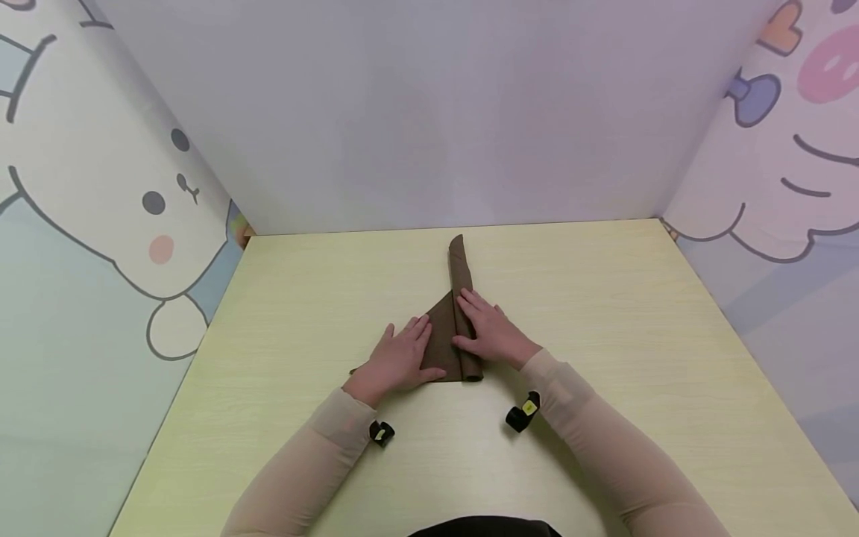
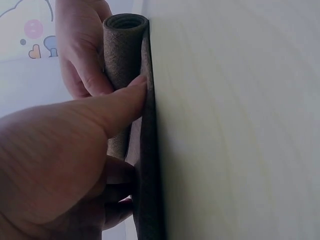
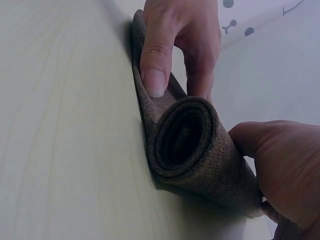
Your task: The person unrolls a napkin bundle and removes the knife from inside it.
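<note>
A brown cloth (image 1: 441, 335) lies partly rolled, its right side wound into a long narrow roll (image 1: 461, 268) that points away from me. The flat part to the left tapers in a slanted edge. My left hand (image 1: 396, 358) rests on this flat part, thumb (image 2: 125, 100) pressing near the front edge and the other fingers spread forward. Over the roll lies my right hand (image 1: 496, 332), its fingers and thumb extended against it. Several wound layers show at the roll's near end (image 3: 185, 137) in the right wrist view.
The pale wooden table (image 1: 302, 298) meets a plain wall (image 1: 456, 112) at the back. Cartoon-printed panels (image 1: 101, 224) stand at both sides. Small black devices (image 1: 520, 418) are strapped at the wrists. A dark rounded shape (image 1: 483, 526) shows at the bottom edge.
</note>
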Demonstrator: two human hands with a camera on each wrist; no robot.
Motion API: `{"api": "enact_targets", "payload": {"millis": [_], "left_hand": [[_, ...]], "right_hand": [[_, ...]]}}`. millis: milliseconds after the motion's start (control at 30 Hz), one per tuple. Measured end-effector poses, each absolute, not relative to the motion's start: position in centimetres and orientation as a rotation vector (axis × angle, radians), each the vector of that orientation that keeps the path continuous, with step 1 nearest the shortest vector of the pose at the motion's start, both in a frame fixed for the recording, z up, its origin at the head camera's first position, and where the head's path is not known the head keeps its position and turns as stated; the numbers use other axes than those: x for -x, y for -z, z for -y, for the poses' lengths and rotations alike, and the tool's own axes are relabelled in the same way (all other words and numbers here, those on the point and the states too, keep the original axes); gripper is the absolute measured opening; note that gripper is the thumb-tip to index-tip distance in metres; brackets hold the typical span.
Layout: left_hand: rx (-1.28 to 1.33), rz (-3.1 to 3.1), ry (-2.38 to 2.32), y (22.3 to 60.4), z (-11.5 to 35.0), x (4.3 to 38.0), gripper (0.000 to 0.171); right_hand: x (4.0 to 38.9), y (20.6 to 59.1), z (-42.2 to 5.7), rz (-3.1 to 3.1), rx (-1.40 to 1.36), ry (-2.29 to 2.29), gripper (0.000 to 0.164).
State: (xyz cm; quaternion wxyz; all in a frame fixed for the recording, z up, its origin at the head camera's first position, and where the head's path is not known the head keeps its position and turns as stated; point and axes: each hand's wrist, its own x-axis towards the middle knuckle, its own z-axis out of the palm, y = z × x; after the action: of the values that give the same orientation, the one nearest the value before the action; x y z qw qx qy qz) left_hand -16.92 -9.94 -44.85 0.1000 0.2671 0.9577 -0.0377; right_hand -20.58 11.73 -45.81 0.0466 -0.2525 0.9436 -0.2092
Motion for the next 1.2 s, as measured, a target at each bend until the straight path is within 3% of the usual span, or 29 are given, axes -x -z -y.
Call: {"api": "enact_targets", "payload": {"millis": [1200], "left_hand": [[-0.777, -2.837, 0.083, 44.7, 11.0, 16.7, 0.093]], "right_hand": [[20.5, 45.6, -12.6, -2.841, 0.722, 0.716, 0.078]]}}
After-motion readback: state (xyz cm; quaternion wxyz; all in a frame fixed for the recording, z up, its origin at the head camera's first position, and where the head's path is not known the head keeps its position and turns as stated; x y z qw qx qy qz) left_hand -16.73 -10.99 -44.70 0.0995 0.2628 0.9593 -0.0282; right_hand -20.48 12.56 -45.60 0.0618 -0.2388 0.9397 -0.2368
